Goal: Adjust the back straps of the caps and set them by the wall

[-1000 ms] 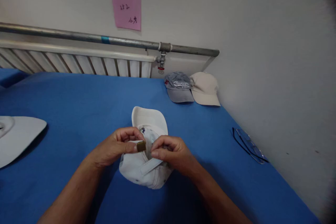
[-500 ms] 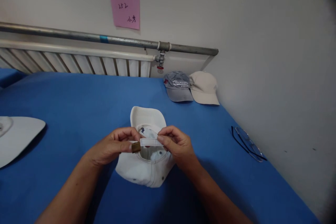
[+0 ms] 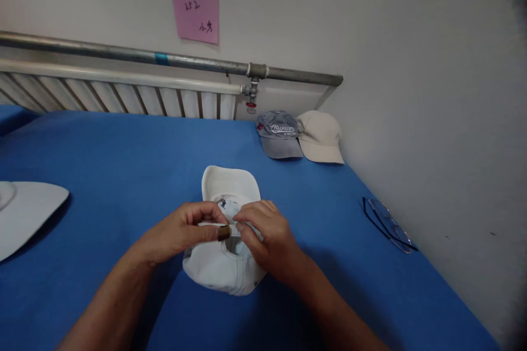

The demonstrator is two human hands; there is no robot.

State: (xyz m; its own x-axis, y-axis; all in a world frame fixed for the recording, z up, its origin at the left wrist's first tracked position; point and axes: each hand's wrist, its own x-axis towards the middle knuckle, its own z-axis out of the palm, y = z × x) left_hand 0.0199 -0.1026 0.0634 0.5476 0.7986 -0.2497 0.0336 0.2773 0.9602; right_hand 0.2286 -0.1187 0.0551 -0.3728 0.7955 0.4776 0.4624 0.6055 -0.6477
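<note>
A white baseball cap (image 3: 222,269) lies on the blue cover in front of me, its brim pointing away and its hollow inside facing up. My left hand (image 3: 185,230) pinches the brass-coloured strap buckle (image 3: 223,232) at the back of the cap. Close beside it, my right hand (image 3: 265,233) grips the white cap strap (image 3: 234,230) between thumb and fingers. The buckle and the strap meet between my fingertips; whether the strap end passes through the buckle, I cannot tell.
A grey cap (image 3: 280,134) and a beige cap (image 3: 320,136) sit against the wall at the back right. Eyeglasses (image 3: 391,226) lie at the right edge of the blue cover (image 3: 123,170). Another white cap (image 3: 31,214) is partly in view at left. A radiator (image 3: 156,101) runs along the back.
My right hand has moved left, bringing the strap up to the buckle. Less of the strap shows between my hands. My left hand has shifted slightly right with the buckle.
</note>
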